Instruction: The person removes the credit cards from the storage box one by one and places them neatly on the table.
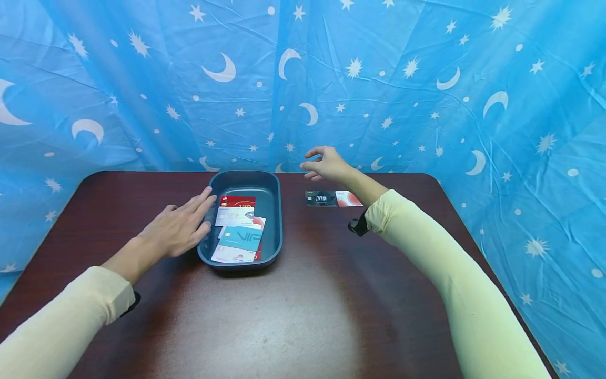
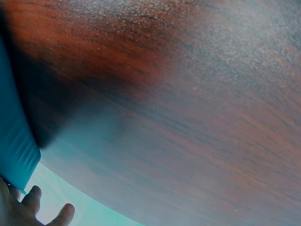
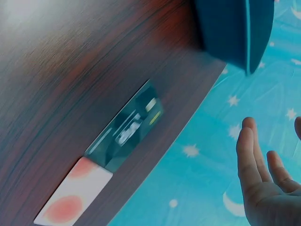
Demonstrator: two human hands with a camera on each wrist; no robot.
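dark brown table point(image 1: 293, 321), glossy, pale glare lower centre of frame; blue curtain point(image 1: 369, 100) behind, white moons and stars. hands well apart. left hand point(image 1: 177, 226), left of centre, fingers extended, at left rim of blue tray point(image 1: 280, 226); overlapping cards point(image 1: 242, 238) inside. right hand point(image 1: 331, 166), just right of centre, fingers loosely bent, spread, in air near black card point(image 1: 321, 198); red-white card point(image 1: 346, 199) beside it on table.
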